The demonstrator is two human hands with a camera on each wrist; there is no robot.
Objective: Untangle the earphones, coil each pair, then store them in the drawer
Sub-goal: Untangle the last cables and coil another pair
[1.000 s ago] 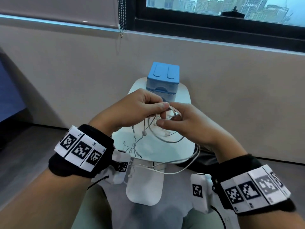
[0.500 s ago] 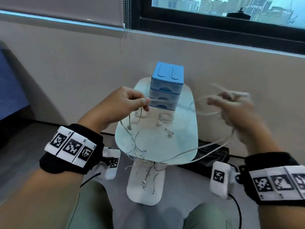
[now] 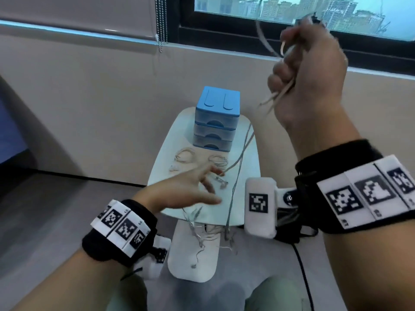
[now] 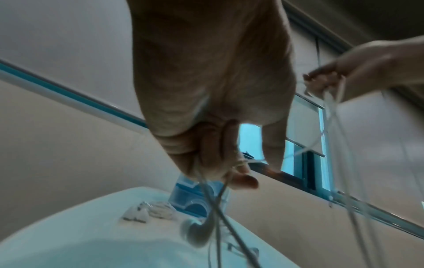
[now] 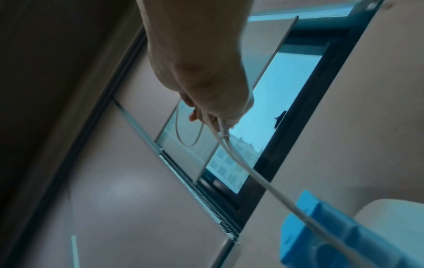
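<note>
My right hand is raised high at the right, fist closed round a white earphone cable that runs down to the white table. My left hand hovers low over the table, fingers spread. In the left wrist view its fingertips pinch thin wires, and an earbud dangles below. Two coiled pairs lie in front of the blue three-drawer unit, all drawers closed. A tangle of wires hangs off the table's front edge.
The table is small and stands against a beige wall under a window. A bead blind chain hangs at the back. The table's white foot sits on the grey floor between my knees. A black cord trails at the right.
The hands were together on the tangle. My right hand has pulled up and to the right, drawing the cable out. My left hand has dropped towards the tabletop and spread its fingers.
</note>
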